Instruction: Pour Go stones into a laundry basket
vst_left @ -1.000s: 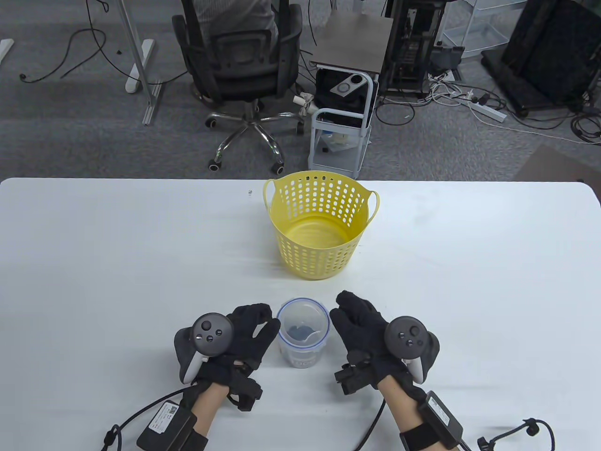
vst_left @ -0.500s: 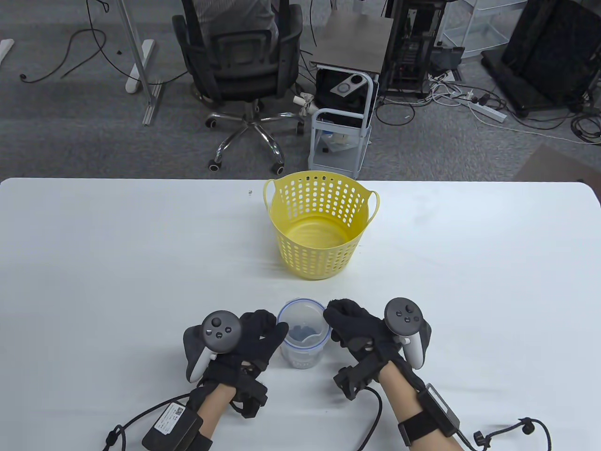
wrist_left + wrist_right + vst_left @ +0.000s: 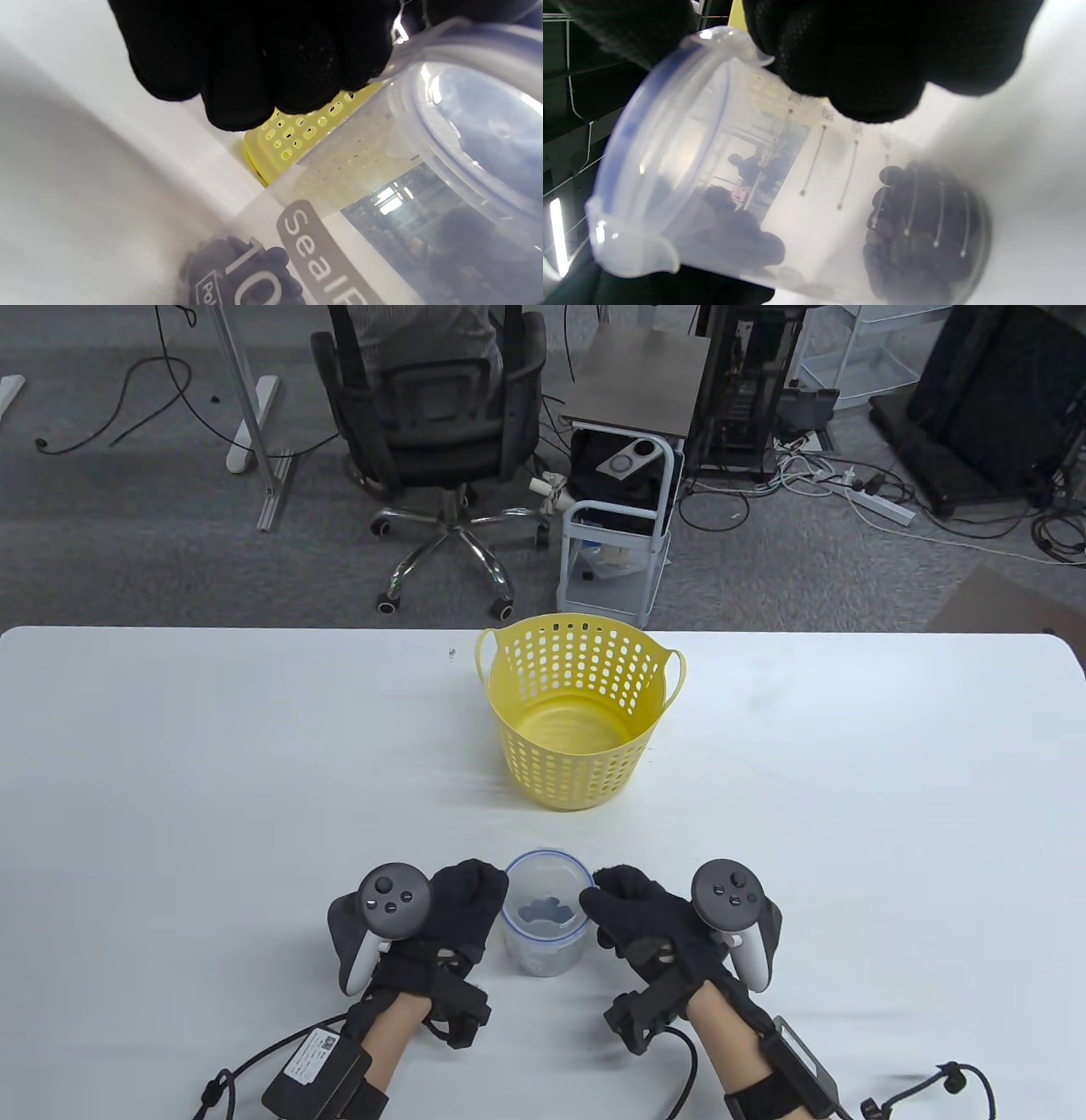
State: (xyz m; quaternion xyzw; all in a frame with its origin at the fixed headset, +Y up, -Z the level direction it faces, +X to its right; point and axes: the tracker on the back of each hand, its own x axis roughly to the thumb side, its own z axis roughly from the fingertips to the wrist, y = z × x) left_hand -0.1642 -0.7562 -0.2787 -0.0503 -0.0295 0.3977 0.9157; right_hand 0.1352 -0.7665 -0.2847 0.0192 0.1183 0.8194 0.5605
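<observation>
A clear plastic container (image 3: 545, 918) with a blue-rimmed lid stands upright on the white table (image 3: 212, 780), with black Go stones (image 3: 547, 909) in its bottom. My left hand (image 3: 472, 899) presses its left side and my right hand (image 3: 612, 901) its right side, near the rim. The yellow perforated laundry basket (image 3: 579, 704) stands empty just beyond it. In the left wrist view my fingers (image 3: 254, 63) curl over the lid edge of the container (image 3: 382, 190), with the basket (image 3: 292, 135) behind. In the right wrist view my fingers (image 3: 874, 55) touch the container (image 3: 746, 169) above the stones (image 3: 920, 228).
A tiny speck (image 3: 451, 652) lies on the table left of the basket. Beyond the far edge stand an office chair (image 3: 437, 415) and a small cart (image 3: 619, 517) on the floor.
Both hands have closed in from either side and now hold the container; the right hand has turned and drawn back a little. The container and basket have stayed in place.
</observation>
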